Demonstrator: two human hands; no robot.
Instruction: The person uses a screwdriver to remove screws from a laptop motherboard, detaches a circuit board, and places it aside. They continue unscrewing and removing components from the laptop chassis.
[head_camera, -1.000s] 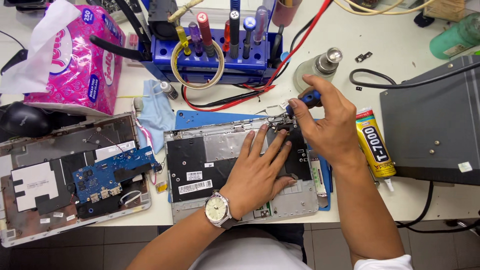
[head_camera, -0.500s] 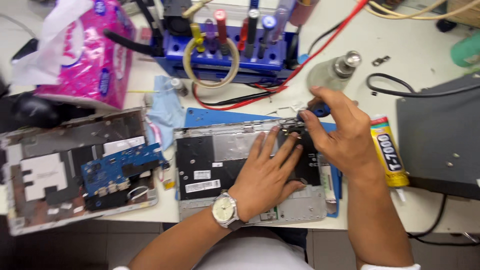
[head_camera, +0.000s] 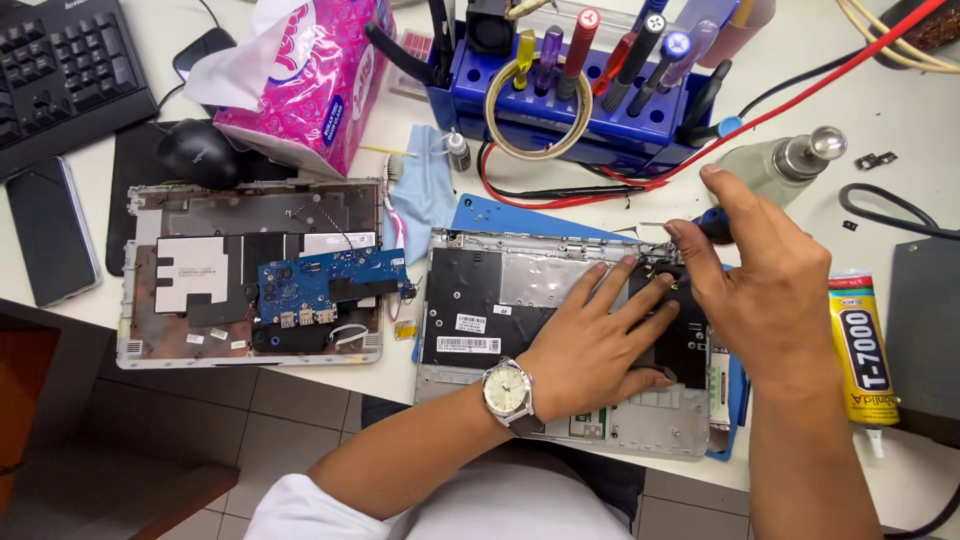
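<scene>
An opened laptop base (head_camera: 480, 290) lies on a blue mat at the desk's front edge, its black inner panel showing. My left hand (head_camera: 595, 345), with a wristwatch, rests flat on that panel, fingers spread toward the upper right corner. My right hand (head_camera: 760, 280) grips a small blue-handled screwdriver (head_camera: 712, 224), its tip down at the laptop's top right corner, just beyond my left fingertips.
A second opened laptop shell (head_camera: 250, 270) with a blue circuit board lies to the left. Behind stand a blue tool rack (head_camera: 580, 80), a pink tissue pack (head_camera: 300, 80) and a glass bottle (head_camera: 770, 165). A yellow glue tube (head_camera: 862, 350) lies at right; a keyboard (head_camera: 65, 70) and phone (head_camera: 50, 230) at far left.
The view has shifted, so the whole desk sits further right and lower in frame. Both hands keep the same pose on the laptop's top right corner.
</scene>
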